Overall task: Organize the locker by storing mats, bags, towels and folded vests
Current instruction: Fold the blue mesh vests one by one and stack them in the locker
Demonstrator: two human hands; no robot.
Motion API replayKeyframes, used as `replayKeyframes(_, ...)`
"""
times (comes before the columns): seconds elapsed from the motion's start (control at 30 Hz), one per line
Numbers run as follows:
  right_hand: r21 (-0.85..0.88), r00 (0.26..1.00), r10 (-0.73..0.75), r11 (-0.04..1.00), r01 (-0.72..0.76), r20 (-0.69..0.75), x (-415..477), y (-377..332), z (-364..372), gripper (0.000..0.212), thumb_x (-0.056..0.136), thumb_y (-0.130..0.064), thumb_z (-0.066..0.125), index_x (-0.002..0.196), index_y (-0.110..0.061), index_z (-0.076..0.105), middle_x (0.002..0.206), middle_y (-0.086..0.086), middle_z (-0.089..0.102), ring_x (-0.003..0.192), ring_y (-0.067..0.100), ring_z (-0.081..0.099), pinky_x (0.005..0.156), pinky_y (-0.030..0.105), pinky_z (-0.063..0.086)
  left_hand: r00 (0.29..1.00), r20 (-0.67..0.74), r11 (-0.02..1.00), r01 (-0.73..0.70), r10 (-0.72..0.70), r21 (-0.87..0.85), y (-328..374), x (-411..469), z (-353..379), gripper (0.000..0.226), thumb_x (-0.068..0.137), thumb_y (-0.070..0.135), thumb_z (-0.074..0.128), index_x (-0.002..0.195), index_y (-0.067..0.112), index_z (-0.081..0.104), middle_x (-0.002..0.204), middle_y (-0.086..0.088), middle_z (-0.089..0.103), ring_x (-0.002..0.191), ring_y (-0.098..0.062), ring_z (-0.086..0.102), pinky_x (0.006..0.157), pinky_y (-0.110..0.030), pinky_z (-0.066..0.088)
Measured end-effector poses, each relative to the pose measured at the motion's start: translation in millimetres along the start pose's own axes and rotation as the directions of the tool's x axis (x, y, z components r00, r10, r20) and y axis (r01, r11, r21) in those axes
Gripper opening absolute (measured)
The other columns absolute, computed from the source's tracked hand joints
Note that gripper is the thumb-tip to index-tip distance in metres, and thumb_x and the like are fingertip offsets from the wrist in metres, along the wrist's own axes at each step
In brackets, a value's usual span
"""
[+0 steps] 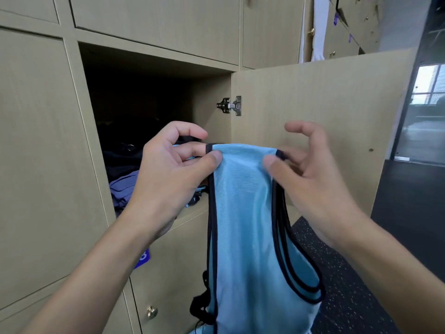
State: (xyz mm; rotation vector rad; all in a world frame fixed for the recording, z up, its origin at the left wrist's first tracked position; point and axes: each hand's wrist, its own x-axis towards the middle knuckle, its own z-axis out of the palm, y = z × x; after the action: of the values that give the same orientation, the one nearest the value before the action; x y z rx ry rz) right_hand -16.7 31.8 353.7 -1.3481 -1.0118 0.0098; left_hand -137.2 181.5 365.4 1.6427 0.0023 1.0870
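Note:
A light blue mesh vest point(243, 213) with black trim hangs in front of the open locker point(144, 104). My left hand point(173, 169) pinches the left end of its shoulder strap between thumb and forefinger. My right hand point(305, 169) pinches the right end with the thumb, its other fingers spread and curved above. The vest's body droops down past the bottom of the view. Inside the dark locker lie a purple-blue cloth point(124, 189) and dark items point(120, 157) with a metal ring.
The locker's door point(325, 112) stands swung open to the right, behind my right hand. Closed locker doors point(41, 153) surround the opening; one below has a brass knob point(151, 311). Dark speckled floor point(349, 285) lies at lower right, a window point(423, 112) at far right.

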Motion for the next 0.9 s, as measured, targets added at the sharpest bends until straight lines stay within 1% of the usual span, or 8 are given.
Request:
replayKeyframes(0.1,-0.063,0.986,0.11,0.993,-0.103,0.126,-6,12,5,0.076,0.085,-0.023,0.073,0.138,-0.051,0.026,0.096,0.002,0.076,0.091,0.02,0.073,0.091,0.043,0.055,1.0,-0.028,1.0,0.005,-0.005,0.005,0,-1,1,0.027,0.087,-0.005,0.068,0.103,0.013,0.056,0.078,-0.016,0.071,0.068,-0.025,0.068,0.071,-0.045,0.051)
replayKeyframes(0.23,-0.012,0.994,0.105,0.994,-0.104,0.041,-5,18,9,0.066,0.094,-0.01,0.062,0.14,-0.043,0.028,0.092,0.005,0.075,0.087,0.025,0.072,0.089,0.046,0.056,0.992,-0.042,0.993,0.121,-0.12,0.003,-14,-7,2,0.043,0.086,0.005,0.074,0.118,0.021,0.05,0.088,-0.006,0.076,0.079,-0.027,0.071,0.074,-0.054,0.054)
replayKeyframes(0.33,0.026,0.996,0.086,0.996,-0.086,-0.014,-5,17,9,0.056,0.095,-0.011,0.06,0.136,-0.04,0.034,0.087,0.01,0.07,0.081,0.025,0.064,0.089,0.053,0.054,0.949,0.116,0.955,0.29,-0.295,0.057,-27,-20,5,0.056,0.087,0.009,0.072,0.131,0.028,0.043,0.094,-0.007,0.078,0.088,-0.025,0.075,0.084,-0.04,0.06)
replayKeyframes(0.43,-0.007,0.995,0.065,0.998,-0.066,-0.074,-6,20,11,0.049,0.097,-0.014,0.058,0.13,-0.041,0.035,0.081,0.014,0.059,0.075,0.025,0.053,0.083,0.058,0.05,0.947,0.13,0.956,0.291,-0.293,0.032,-32,-22,5,0.05,0.092,0.004,0.065,0.129,0.027,0.042,0.09,-0.014,0.077,0.083,-0.025,0.073,0.082,-0.035,0.057)
replayKeyframes(0.53,0.023,0.991,0.133,0.991,-0.133,-0.008,-7,28,9,0.064,0.093,-0.021,0.065,0.135,-0.05,0.028,0.094,-0.002,0.07,0.085,0.014,0.068,0.082,0.048,0.056,0.968,0.086,0.972,0.234,-0.236,0.033,-28,-18,4,0.047,0.091,0.009,0.07,0.124,0.032,0.046,0.092,-0.028,0.071,0.083,-0.031,0.064,0.082,-0.046,0.05)
replayKeyframes(0.63,-0.007,0.967,0.213,0.977,-0.214,0.144,-9,33,7,0.08,0.09,-0.02,0.069,0.14,-0.057,0.019,0.1,0.003,0.075,0.09,0.023,0.073,0.087,0.049,0.056,0.982,0.037,0.982,0.187,-0.188,0.015,-25,-16,4,0.045,0.092,0.006,0.065,0.126,0.027,0.044,0.088,-0.014,0.076,0.085,-0.033,0.072,0.085,-0.046,0.056)
replayKeyframes(0.73,0.027,0.979,0.186,0.982,-0.189,0.086,-7,33,5,0.075,0.093,-0.013,0.064,0.142,-0.05,0.022,0.097,0.005,0.076,0.088,0.027,0.074,0.087,0.053,0.056,0.973,0.005,0.973,0.231,-0.231,-0.005,-33,-20,5,0.056,0.09,0.011,0.068,0.134,0.029,0.038,0.094,-0.01,0.077,0.093,-0.035,0.072,0.092,-0.051,0.056)
replayKeyframes(0.9,0.054,0.982,0.187,0.981,-0.188,0.023,-3,37,3,0.071,0.095,-0.014,0.061,0.142,-0.051,0.021,0.097,0.002,0.076,0.088,0.03,0.073,0.088,0.053,0.056,0.915,0.175,0.928,0.371,-0.363,-0.019,-50,-39,13,0.069,0.09,-0.001,0.066,0.143,0.023,0.029,0.099,-0.009,0.077,0.092,-0.027,0.075,0.086,-0.041,0.059)
